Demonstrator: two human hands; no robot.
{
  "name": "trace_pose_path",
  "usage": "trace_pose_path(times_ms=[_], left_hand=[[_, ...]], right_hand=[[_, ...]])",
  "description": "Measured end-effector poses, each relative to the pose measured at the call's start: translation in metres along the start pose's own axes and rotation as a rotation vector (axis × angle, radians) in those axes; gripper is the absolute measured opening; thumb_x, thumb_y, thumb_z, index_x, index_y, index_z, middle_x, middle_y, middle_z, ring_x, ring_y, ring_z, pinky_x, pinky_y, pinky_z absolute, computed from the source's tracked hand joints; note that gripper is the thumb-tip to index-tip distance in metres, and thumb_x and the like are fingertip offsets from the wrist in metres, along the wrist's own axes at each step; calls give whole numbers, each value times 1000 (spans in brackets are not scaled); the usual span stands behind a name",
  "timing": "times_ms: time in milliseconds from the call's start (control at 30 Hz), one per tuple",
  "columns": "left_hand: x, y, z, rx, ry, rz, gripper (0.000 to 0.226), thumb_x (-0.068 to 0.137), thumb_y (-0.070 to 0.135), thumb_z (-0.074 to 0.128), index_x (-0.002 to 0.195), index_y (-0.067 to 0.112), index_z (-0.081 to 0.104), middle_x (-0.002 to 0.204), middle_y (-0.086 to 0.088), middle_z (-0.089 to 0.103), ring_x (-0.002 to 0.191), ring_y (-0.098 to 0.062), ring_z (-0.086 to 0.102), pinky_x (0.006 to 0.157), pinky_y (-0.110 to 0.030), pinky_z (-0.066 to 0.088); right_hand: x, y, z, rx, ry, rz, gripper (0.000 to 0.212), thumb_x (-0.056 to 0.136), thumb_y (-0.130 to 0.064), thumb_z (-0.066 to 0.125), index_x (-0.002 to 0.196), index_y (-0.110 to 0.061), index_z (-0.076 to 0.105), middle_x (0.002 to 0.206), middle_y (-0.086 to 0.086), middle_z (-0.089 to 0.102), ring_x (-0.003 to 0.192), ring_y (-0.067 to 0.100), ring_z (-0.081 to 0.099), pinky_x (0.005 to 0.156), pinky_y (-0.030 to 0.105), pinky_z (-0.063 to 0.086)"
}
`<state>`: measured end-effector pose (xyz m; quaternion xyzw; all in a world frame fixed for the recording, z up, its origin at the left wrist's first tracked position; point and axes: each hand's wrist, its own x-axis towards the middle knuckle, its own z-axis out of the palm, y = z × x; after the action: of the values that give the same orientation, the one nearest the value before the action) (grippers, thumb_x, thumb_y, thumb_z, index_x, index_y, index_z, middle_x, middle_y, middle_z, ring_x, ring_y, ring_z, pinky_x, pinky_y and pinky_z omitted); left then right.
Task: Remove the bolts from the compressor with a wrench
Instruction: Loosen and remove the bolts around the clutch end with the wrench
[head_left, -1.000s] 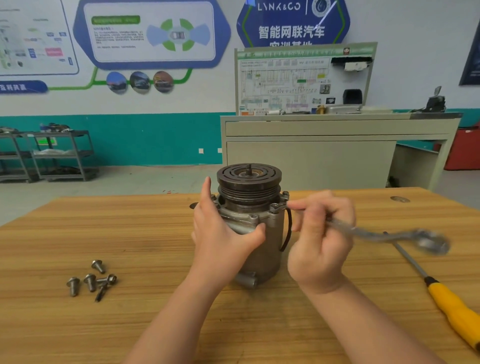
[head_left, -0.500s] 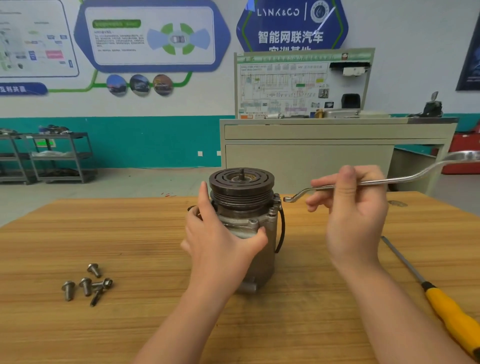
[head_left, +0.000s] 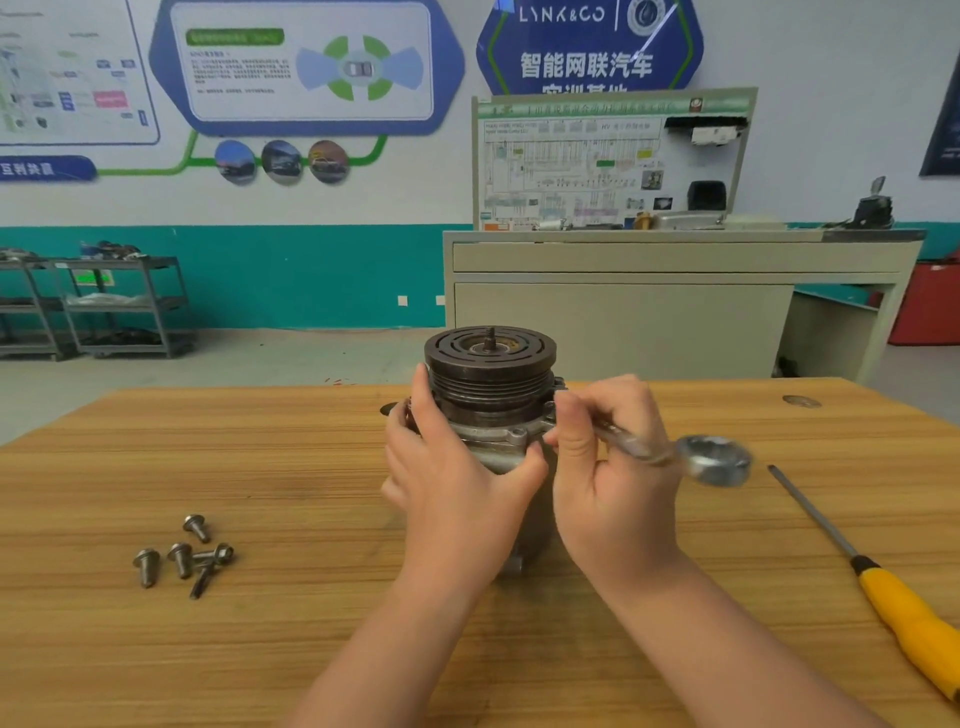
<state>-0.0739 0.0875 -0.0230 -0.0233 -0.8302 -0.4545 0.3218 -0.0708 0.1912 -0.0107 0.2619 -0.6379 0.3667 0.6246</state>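
Note:
The compressor (head_left: 491, 384) stands upright in the middle of the wooden table (head_left: 260, 467), its dark grooved pulley on top. My left hand (head_left: 457, 483) wraps round its grey body from the left, thumb across the front. My right hand (head_left: 613, 467) holds the steel ring wrench (head_left: 711, 460) by its shaft, close against the compressor's right flange. The wrench's free ring end sticks out to the right; its other end is hidden behind my fingers. Several removed bolts (head_left: 182, 556) lie loose at the left of the table.
A yellow-handled screwdriver (head_left: 883, 587) lies along the table's right side, tip pointing toward the compressor. Beyond the table stand a beige workbench (head_left: 675, 296) with a wiring display board and grey shelving carts (head_left: 104, 306) at the far left.
My right hand has come down from its raised position and brought the wrench back against the compressor's right flange. The left hand has kept its hold on the body.

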Motion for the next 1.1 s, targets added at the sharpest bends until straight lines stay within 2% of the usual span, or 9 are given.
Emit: trace_pose_path(times_ms=[100, 200, 300, 400, 567, 767, 967, 1033, 1100], left_hand=[[-1, 1, 0, -12, 0, 2, 115, 65, 59, 71, 151, 31, 0, 153, -6, 19, 140, -22, 18, 111, -47, 18], [0, 2, -1, 12, 10, -8, 115, 63, 54, 70, 151, 32, -1, 149, -5, 22, 137, -21, 20, 110, -46, 20], [1, 3, -1, 28, 9, -19, 116, 64, 53, 72, 150, 32, -2, 147, -5, 22, 136, -21, 20, 109, -47, 20], [2, 3, -2, 29, -13, -21, 115, 63, 57, 69, 149, 34, -4, 149, -5, 20, 136, -21, 19, 111, -48, 20], [1, 5, -4, 26, -21, -28, 116, 61, 61, 64, 150, 32, -4, 149, -5, 20, 137, -21, 19, 110, -48, 20], [1, 4, -3, 30, -8, -16, 116, 66, 54, 72, 151, 29, -2, 149, -5, 21, 137, -22, 20, 110, -48, 21], [2, 3, -2, 8, -10, -20, 117, 62, 56, 72, 151, 32, 0, 147, -7, 23, 134, -21, 22, 108, -47, 22], [3, 3, -2, -3, -11, -24, 116, 59, 53, 72, 149, 35, 0, 145, -8, 23, 133, -20, 21, 108, -45, 22], [3, 3, -2, -15, -18, -21, 116, 59, 48, 75, 147, 40, 0, 144, -7, 22, 131, -18, 20, 108, -43, 21]], right_hand=[[-1, -2, 3, 134, 107, 114, 24, 105, -39, 34, 91, -23, 46, 67, 5, 55, 56, 15, 52, 57, 19, 43], [13, 14, -2, 461, 412, 689, 27, 105, -25, 32, 86, -12, 45, 60, 2, 62, 40, 17, 51, 44, 22, 41], [28, 36, -15, 824, 398, 1113, 31, 106, -20, 35, 80, -7, 44, 59, 8, 65, 42, 18, 57, 45, 24, 45], [37, 34, -24, 812, 365, 916, 25, 106, -24, 36, 87, -10, 46, 69, 7, 68, 56, 20, 66, 53, 27, 54], [28, 15, -21, 308, 89, 364, 20, 100, -41, 44, 86, -26, 44, 71, -3, 66, 54, 10, 67, 54, 20, 52], [13, 13, -16, 146, -11, 167, 26, 100, -50, 41, 90, -26, 46, 64, -4, 63, 58, 2, 65, 57, 13, 49], [0, -5, 3, 192, 113, 183, 26, 104, -41, 34, 88, -22, 42, 70, 1, 58, 56, 18, 60, 59, 24, 49], [8, -2, 3, 329, 314, 437, 23, 104, -31, 32, 85, -21, 41, 66, -3, 61, 48, 16, 57, 50, 24, 48], [21, 15, -2, 533, 460, 847, 26, 106, -23, 30, 84, -13, 41, 60, 0, 64, 41, 16, 54, 42, 21, 44]])
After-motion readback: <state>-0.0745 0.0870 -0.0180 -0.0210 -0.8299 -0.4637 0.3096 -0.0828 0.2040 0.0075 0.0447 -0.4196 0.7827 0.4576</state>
